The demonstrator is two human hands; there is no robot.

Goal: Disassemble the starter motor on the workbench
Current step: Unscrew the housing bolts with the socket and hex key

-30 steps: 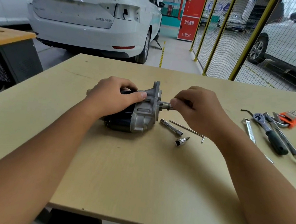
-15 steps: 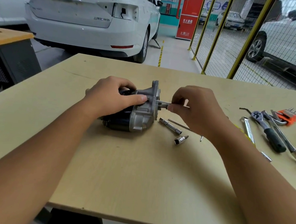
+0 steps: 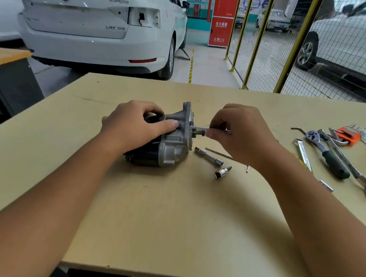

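The starter motor (image 3: 172, 146) lies on its side in the middle of the workbench (image 3: 169, 226), black body to the left, silver aluminium housing and flange to the right. My left hand (image 3: 134, 127) grips it from above, thumb pressed against the housing. My right hand (image 3: 240, 132) pinches a thin metal tool (image 3: 197, 128) that runs horizontally into the flange face. The tool's far end is hidden in my fingers.
Just right of the motor lie a socket extension (image 3: 208, 156), a small bit socket (image 3: 222, 172) and a thin hex key (image 3: 219, 153). At the right edge are a ratchet wrench (image 3: 326, 153), spanners (image 3: 353, 170) and an orange hex key set (image 3: 348, 136). Parked cars and a yellow mesh fence stand beyond.
My right hand has risen slightly and shifted right along the tool, which shows more of its shaft out of the flange. My left hand holds the motor as before.
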